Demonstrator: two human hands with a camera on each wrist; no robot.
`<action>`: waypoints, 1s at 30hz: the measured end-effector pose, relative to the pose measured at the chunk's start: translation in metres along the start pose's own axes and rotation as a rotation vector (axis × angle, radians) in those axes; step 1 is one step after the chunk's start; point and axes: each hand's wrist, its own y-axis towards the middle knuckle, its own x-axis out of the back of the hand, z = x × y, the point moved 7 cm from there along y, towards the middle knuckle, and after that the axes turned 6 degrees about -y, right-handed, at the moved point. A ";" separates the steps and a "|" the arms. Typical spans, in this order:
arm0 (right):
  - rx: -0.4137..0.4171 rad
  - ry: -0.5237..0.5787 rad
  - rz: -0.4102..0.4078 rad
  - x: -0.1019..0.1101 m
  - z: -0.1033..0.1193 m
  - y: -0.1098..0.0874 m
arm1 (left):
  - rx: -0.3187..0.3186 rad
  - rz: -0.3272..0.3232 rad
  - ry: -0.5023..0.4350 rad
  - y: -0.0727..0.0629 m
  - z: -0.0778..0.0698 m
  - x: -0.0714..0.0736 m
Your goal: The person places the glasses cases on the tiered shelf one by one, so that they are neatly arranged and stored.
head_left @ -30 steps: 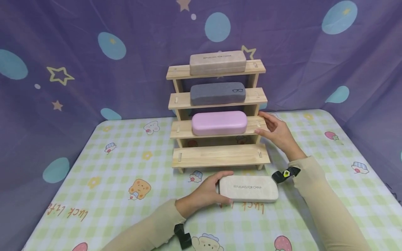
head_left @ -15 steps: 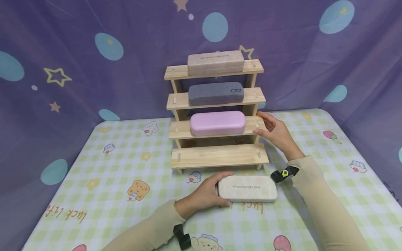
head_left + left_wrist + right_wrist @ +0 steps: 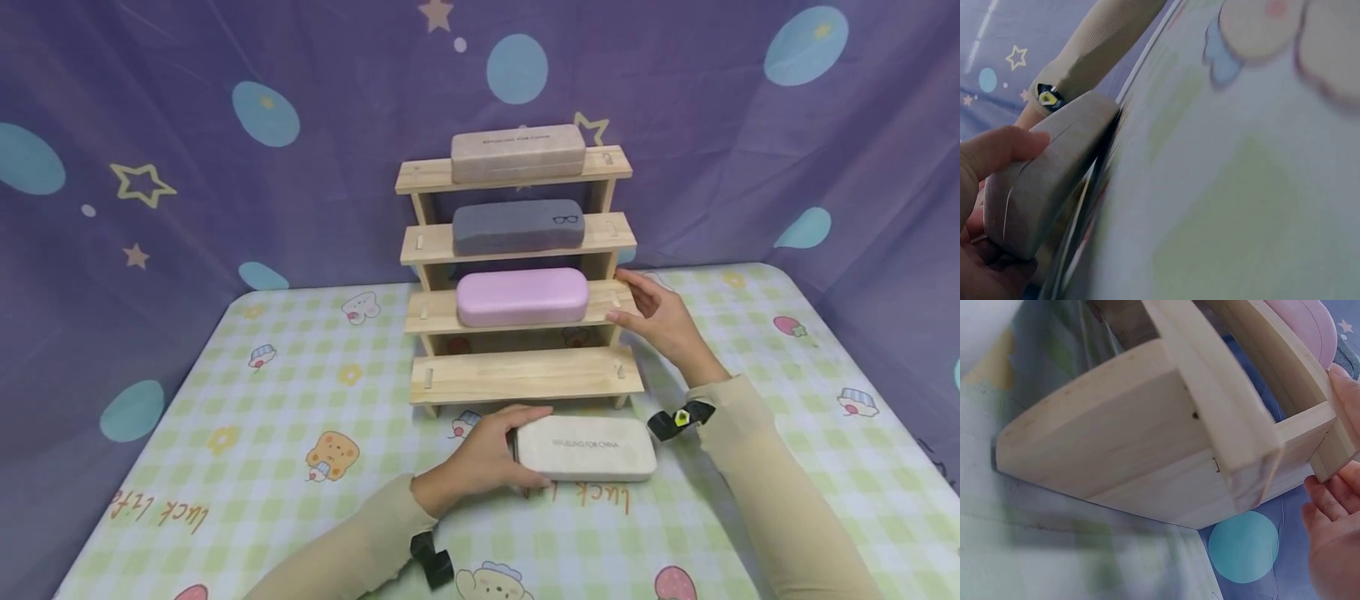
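My left hand (image 3: 487, 454) grips the left end of a cream glasses case (image 3: 587, 450) lettered "REFUELING FOR CHINA", thumb on the near side and fingers on the far side. In the left wrist view, the held end of that case (image 3: 1054, 175) is raised off the cloth and the case slants. At the right side of a four-step wooden shelf, my right hand (image 3: 663, 325) holds the end of the second board from the bottom between thumb and fingers. In the right wrist view the shelf's side (image 3: 1129, 437) fills the middle, with the fingertips (image 3: 1325, 500) at the board's end.
A pink glasses case (image 3: 522, 297), a grey-blue one (image 3: 517, 227) and a beige one (image 3: 517, 155) lie on the upper three boards. The bottom board (image 3: 525, 375) is bare. A checked tablecloth (image 3: 285, 450) covers the table; a purple curtain (image 3: 360, 75) hangs behind.
My left hand has shifted slightly left and up in the head view, with the cream case moving along in it. The right hand stays at the shelf board.
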 end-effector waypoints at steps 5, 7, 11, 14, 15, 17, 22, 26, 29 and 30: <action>-0.004 0.001 -0.002 0.000 -0.003 0.000 | -0.021 0.011 0.069 -0.004 -0.005 0.011; -0.004 0.001 -0.003 0.000 -0.003 0.001 | -0.028 0.015 0.077 -0.005 -0.007 0.016; -0.004 -0.003 -0.002 0.000 -0.004 0.002 | -0.056 0.028 0.085 -0.008 -0.011 0.023; -0.005 0.001 -0.002 0.001 -0.005 0.002 | -0.073 0.028 0.075 -0.010 -0.014 0.030; -0.005 0.003 -0.002 0.001 -0.005 0.002 | -0.074 0.024 0.071 -0.010 -0.014 0.032; -0.008 0.006 -0.003 0.001 -0.005 0.001 | -0.074 0.015 0.060 -0.012 -0.016 0.037; -0.014 0.005 -0.008 0.001 -0.004 0.001 | -0.068 -0.007 0.045 -0.012 -0.018 0.045; -0.014 0.000 -0.006 0.001 -0.003 0.001 | -0.085 -0.020 0.022 -0.010 -0.022 0.051; -0.016 0.000 -0.003 0.001 -0.003 0.000 | -0.106 -0.027 0.009 -0.009 -0.026 0.054; -0.017 -0.003 -0.002 0.001 -0.003 0.000 | -0.112 -0.029 0.005 -0.009 -0.028 0.056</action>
